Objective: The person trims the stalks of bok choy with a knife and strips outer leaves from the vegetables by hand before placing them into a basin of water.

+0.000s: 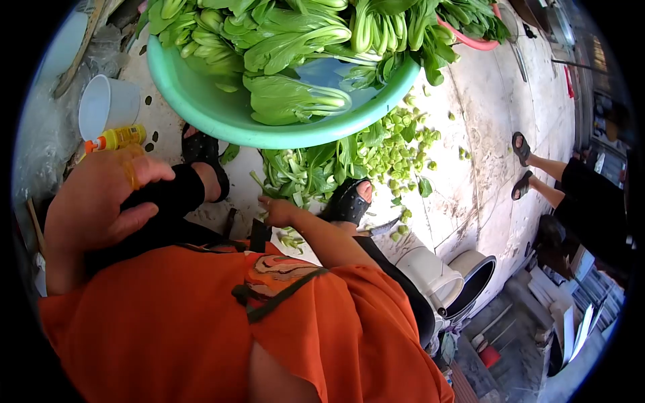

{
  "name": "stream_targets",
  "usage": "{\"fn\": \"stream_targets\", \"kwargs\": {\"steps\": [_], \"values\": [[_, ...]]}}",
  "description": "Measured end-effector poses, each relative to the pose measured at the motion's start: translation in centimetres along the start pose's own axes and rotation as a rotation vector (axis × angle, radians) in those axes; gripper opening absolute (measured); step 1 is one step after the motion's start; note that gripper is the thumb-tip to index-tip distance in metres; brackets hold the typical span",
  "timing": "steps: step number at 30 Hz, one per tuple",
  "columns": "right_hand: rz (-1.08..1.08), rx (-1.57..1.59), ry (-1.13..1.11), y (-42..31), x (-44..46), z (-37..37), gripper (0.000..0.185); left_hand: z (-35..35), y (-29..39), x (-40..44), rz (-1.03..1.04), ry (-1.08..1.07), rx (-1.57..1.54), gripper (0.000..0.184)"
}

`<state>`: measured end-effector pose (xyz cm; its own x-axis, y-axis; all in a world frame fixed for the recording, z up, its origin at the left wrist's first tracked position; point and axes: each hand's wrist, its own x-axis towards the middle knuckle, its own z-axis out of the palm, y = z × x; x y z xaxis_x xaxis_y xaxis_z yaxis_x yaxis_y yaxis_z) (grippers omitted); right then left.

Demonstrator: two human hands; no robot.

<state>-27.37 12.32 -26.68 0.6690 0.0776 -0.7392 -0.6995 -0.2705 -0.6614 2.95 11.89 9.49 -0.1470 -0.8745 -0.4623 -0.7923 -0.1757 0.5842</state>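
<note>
Leafy greens (295, 50) are heaped in the green tub (282, 140), maybe because its round edge stops them sliding out. Below the tub's left side, your left hand (97, 201) is half open, with nothing seen in it. A white bucket (124, 104) and yellow bottle (127, 136) sit left of the tub. Below its middle, your right hand (278, 211) is by the loose leaves (312, 168); its grip can't be told. Right of that hand lies a knife (384, 228), perhaps kept close for you. Floor (484, 127) spreads wider to the tub's right.
</note>
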Motion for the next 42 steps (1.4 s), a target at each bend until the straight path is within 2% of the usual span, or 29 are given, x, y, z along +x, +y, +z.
{"fn": "stream_targets", "kwargs": {"steps": [3,4,6,8,9,10,12,13,15,17,18,19,20,22,24,25,26,28,33,36,38,40,42], "values": [[0.028,0.075,-0.03,1.8,1.2,-0.2,0.079,-0.5,0.3,1.7,-0.032,-0.075,0.052,0.039],[0.042,0.119,0.04,3.1,0.9,-1.6,0.078,-0.6,0.2,2.1,-0.031,-0.087,0.051,0.039],[0.062,0.208,0.157,4.6,-0.9,-6.3,0.073,-0.9,0.3,3.2,-0.059,-0.091,0.067,0.041],[0.17,0.272,0.27,6.1,-3.4,-11.4,0.071,-1.4,0.9,4.4,-0.031,-0.092,0.05,0.041],[0.294,0.344,0.265,5.2,-6.2,-15.0,0.073,-1.6,1.3,5.0,-0.016,-0.093,0.037,0.041],[0.299,0.146,0.342,8.5,-6.2,-16.5,0.075,-1.8,1.5,5.6,0.002,-0.081,0.037,0.041],[0.397,0.064,0.477,11.8,-8.7,-19.9,0.083,-2.1,1.7,6.4,-0.002,-0.101,0.024,0.043],[0.31,0.185,0.666,15.0,-9.8,-20.8,0.085,-2.2,1.5,6.8,0.009,-0.094,0.026,0.043],[0.487,0.317,0.896,15.5,-13.9,-24.4,0.088,-2.0,1.0,7.5,-0.055,-0.077,-0.066,0.044],[0.631,0.601,1.113,15.4,-17.8,-26.8,0.09,-2.1,0.5,8.3,-0.038,-0.068,-0.082,0.044],[0.75,0.478,1.126,16.7,-18.8,-27.5,0.09,-2.2,0.1,8.7,-0.027,-0.064,-0.098,0.045],[0.841,0.476,0.933,17.9,-20.9,-28.0,0.092,-2.4,-0.5,9.1,-0.02,-0.061,-0.099,0.045],[0.898,0.418,0.839,18.5,-22.1,-27.8,0.087,-2.6,-1.1,9.4,-0.084,-0.081,-0.138,0.044],[0.945,0.378,0.684,18.4,-24.4,-27.5,0.077,-3.5,-1.3,10.4,-0.139,-0.089,-0.178,0.043],[0.93,0.35,0.557,17.6,-26.4,-27.4,0.065,-4.6,-1.0,11.3,-0.329,-0.121,-0.273,0.041],[0.926,0.22,0.532,17.1,-27.4,-27.4,0.054,-5.0,-1.1,11.6,-0.328,-0.125,-0.26,0.038],[0.928,0.217,0.544,17.3,-28.0,-27.4,0.054,-5.0,-1.8,11.7,-0.318,-0.118,-0.259,0.038],[0.783,-0.2,0.518,18.1,-29.1,-27.3,0.05,-4.8,-4.1,11.7,-0.249,-0.063,-0.293,0.035],[0.702,-0.023,0.624,16.5,-30.0,-24.8,0.051,-4.9,-5.0,10.7,-0.207,-0.047,-0.336,0.036],[0.763,0.106,0.446,14.5,-30.9,-24.5,0.052,-4.9,-5.9,8.9,-0.144,-0.01,-0.292,0.036],[0.732,0.007,0.53,13.8,-31.5,-25.1,0.053,-5.0,-5.6,7.6,-0.144,-0.02,-0.334,0.035],[0.697,-0.108,0.75,12.5,-32.2,-25.5,0.049,-4.9,-5.7,6.4,-0.136,0.005,-0.344,0.035],[0.704,-0.086,0.843,9.3,-32.3,-26.3,0.048,-4.7,-5.6,5.3,-0.092,0.022,-0.315,0.036]]}}
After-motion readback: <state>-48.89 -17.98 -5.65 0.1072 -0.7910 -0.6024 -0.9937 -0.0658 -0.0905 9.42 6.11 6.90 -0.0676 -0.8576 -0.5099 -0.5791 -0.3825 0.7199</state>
